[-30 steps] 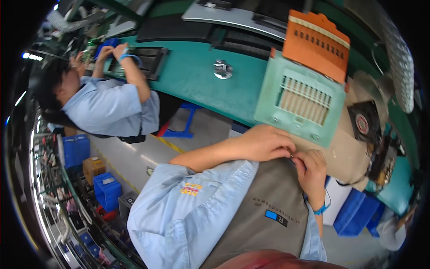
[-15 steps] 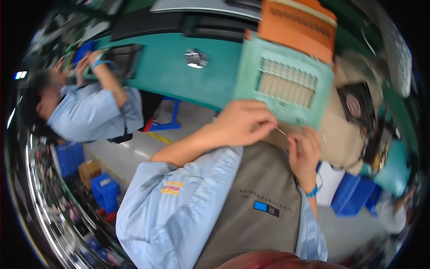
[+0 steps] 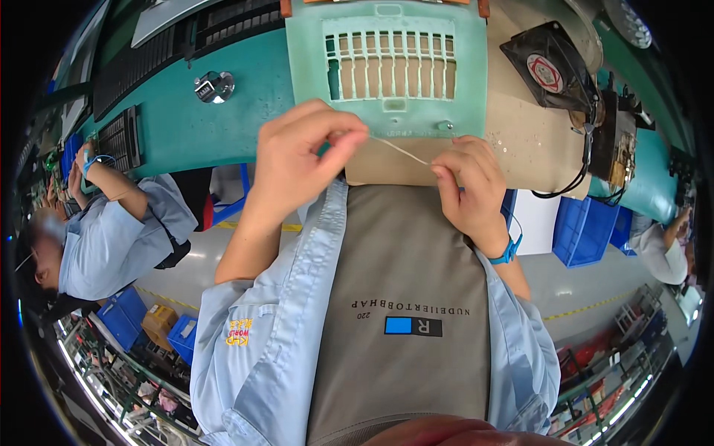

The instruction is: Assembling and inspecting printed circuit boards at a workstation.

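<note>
A thin pale wire (image 3: 400,150) stretches between my two hands, in front of a pale green slotted plate (image 3: 312,89). My left hand (image 3: 303,152) pinches one end between thumb and forefinger. At the other end, the thumb and fingers of my right hand (image 3: 472,182) are closed on the wire; a blue band circles that wrist. Both hands are held above the brown board (image 3: 379,163) at the near edge of the bench, just below the plate. The plate has a row of narrow slots with brown showing through most of them.
A black fan (image 3: 550,70) with a cable stands right of the plate. On the green bench (image 3: 245,111) to the left are a shiny round counter (image 3: 214,87) and black trays (image 3: 119,137). A co-worker (image 3: 119,230) sits at left. Blue bins (image 3: 584,234) stand at lower right.
The view has shifted, so the plate now sits higher and more upright in it. My hands are farther apart, with a longer stretch of wire showing between them.
</note>
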`<state>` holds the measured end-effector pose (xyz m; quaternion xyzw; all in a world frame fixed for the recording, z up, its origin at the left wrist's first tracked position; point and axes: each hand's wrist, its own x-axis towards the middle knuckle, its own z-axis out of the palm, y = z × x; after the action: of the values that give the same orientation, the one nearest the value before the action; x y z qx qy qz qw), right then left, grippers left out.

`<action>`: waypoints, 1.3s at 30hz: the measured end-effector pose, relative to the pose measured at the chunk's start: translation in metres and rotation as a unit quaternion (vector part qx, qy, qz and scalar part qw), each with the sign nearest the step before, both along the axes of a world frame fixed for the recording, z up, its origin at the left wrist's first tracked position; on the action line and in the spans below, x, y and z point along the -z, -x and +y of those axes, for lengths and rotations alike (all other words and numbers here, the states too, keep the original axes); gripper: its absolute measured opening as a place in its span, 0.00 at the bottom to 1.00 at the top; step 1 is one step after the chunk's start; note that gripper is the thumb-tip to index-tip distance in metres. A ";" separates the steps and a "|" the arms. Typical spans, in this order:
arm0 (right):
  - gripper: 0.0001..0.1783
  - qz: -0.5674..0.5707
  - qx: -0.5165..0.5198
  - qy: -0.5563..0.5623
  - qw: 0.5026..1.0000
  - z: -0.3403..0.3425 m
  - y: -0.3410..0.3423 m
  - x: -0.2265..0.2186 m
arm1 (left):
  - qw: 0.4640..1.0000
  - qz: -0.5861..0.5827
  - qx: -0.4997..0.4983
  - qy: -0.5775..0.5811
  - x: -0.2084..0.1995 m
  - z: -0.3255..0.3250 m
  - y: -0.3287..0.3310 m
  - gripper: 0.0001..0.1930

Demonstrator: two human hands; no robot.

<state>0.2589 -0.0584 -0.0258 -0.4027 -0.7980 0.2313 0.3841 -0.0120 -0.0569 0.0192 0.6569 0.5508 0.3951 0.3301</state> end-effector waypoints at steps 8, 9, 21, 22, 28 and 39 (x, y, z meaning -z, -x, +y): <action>0.08 0.036 0.099 0.028 0.994 0.007 -0.009 0.007 | 0.985 0.116 -0.096 -0.080 -0.017 0.027 0.024 0.05; 0.08 0.038 0.098 0.030 0.994 0.008 -0.009 0.009 | 0.985 0.118 -0.096 -0.079 -0.016 0.030 0.025 0.05; 0.09 0.045 0.104 0.001 0.994 0.020 -0.004 0.031 | 0.954 0.228 -0.111 -0.158 -0.014 0.058 0.024 0.04; 0.09 0.040 0.102 -0.007 0.994 0.020 -0.003 0.031 | 0.953 0.237 -0.103 -0.156 -0.015 0.059 0.024 0.04; 0.10 0.026 0.100 -0.032 0.994 0.020 -0.004 0.035 | 0.963 0.238 -0.070 -0.107 -0.020 0.058 0.025 0.04; 0.09 0.019 0.092 -0.046 0.994 0.022 -0.004 0.037 | 0.967 0.218 -0.085 -0.096 -0.029 0.049 0.036 0.04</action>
<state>0.2627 -0.0368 -0.0626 -0.4516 -0.7600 0.1654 0.4372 -0.0484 -0.0075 0.0478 0.7062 0.6232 0.3199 0.1027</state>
